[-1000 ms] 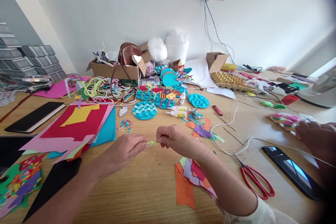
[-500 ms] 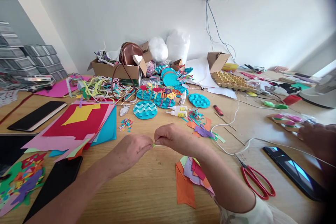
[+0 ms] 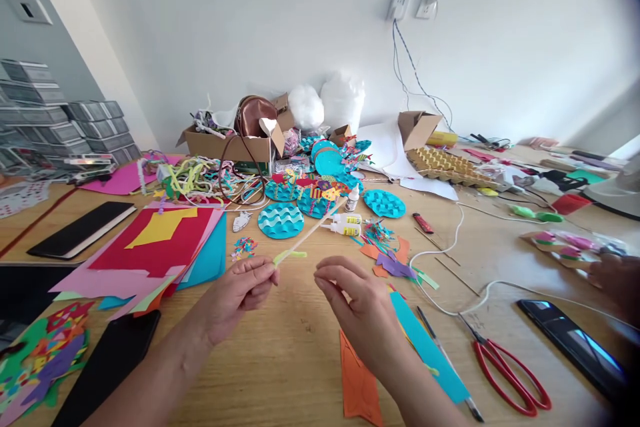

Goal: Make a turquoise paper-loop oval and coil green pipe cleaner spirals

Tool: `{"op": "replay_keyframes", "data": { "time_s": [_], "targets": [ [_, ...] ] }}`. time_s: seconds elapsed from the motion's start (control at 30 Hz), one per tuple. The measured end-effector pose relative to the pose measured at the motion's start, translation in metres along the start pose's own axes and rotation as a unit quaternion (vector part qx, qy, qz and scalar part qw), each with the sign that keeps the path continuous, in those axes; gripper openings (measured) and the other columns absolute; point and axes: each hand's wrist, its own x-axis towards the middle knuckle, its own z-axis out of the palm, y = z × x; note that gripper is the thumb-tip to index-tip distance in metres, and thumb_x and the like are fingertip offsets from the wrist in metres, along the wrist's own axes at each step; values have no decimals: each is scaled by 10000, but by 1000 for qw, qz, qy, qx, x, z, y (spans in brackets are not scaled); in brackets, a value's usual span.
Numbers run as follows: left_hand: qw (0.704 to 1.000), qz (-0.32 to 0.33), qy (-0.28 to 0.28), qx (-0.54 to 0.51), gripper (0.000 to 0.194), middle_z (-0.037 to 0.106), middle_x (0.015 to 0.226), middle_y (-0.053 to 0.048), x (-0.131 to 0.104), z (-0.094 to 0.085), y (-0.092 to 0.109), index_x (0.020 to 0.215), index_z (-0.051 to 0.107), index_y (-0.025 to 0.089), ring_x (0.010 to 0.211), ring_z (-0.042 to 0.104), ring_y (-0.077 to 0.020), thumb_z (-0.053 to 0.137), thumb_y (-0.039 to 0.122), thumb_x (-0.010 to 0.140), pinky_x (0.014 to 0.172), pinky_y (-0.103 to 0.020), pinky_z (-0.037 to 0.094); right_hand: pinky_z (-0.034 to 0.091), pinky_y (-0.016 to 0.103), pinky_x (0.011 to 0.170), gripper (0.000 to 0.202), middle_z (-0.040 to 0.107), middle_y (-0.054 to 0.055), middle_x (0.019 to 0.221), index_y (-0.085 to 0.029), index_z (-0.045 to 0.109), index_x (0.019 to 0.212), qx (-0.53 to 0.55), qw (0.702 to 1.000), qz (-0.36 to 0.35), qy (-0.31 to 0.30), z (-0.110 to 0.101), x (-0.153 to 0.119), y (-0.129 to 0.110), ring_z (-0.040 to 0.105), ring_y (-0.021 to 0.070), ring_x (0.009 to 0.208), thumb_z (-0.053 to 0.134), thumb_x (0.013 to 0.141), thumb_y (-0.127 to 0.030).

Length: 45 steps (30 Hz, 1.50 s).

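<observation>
Pinched between thumb and fingers, a thin white stick (image 3: 313, 230) points up and right out of my left hand (image 3: 250, 283). A short, fuzzy-looking light green strip (image 3: 296, 254) lies crosswise by the stick near my left fingertips; I cannot tell how it is joined there. My right hand (image 3: 353, 293) hovers just to the right, fingers curved and apart, with nothing seen between them. Beneath its wrist lie an orange paper piece (image 3: 357, 380) and a blue paper strip (image 3: 425, 347). A thin brush (image 3: 450, 363) rests beside the blue strip.
Red-handled scissors (image 3: 510, 373) and a phone (image 3: 565, 333) lie at right, near another person's hand (image 3: 615, 280). Glue bottles (image 3: 346, 223) and wavy blue discs (image 3: 281, 220) stand beyond my hands. Coloured paper sheets (image 3: 150, 260) are stacked at left; a white cord (image 3: 455, 247) winds across the table.
My hands, together at the light green strip before, have separated. The right hand has moved right and opened; the left keeps the white stick, which now slants up and right.
</observation>
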Motion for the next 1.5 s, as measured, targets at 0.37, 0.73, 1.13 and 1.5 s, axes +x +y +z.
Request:
{"op": "replay_keyframes", "data": {
  "time_s": [0.37, 0.73, 1.13, 1.5],
  "targets": [
    [994, -23, -60, -86, 246, 210, 489, 97, -3, 16, -11, 703, 545, 143, 428, 107, -50, 562, 370, 797, 406, -193, 104, 377, 226, 569, 202, 608, 20, 632, -173, 612, 743, -52, 997, -55, -10, 31, 2, 15, 539, 122, 600, 462, 878, -190],
    [839, 139, 60, 523, 309, 460, 583, 27, 7, 13, -13, 579, 408, 186, 561, 416, -127, 355, 293, 864, 534, -245, 264, 227, 279, 524, 160, 598, 25, 633, -186, 578, 690, -274, 938, -63, -202, 21, 10, 2, 491, 138, 590, 508, 807, -102],
    [678, 195, -63, 706, 261, 528, 625, -1, 1, 10, 2, 648, 479, 180, 574, 463, -140, 344, 141, 868, 515, -247, 233, 350, 200, 535, 140, 601, -16, 603, -165, 576, 662, 77, 929, 147, -331, 11, 26, 31, 540, 92, 572, 522, 792, -171],
    [686, 192, -80, 697, 223, 638, 757, -56, 8, 3, 2, 783, 601, 173, 718, 561, -200, 466, 330, 865, 605, -269, 350, 312, 168, 422, 123, 511, -55, 503, -169, 540, 627, 96, 913, 179, -355, 18, 31, 37, 472, 60, 422, 522, 748, -158]
  ]
}}
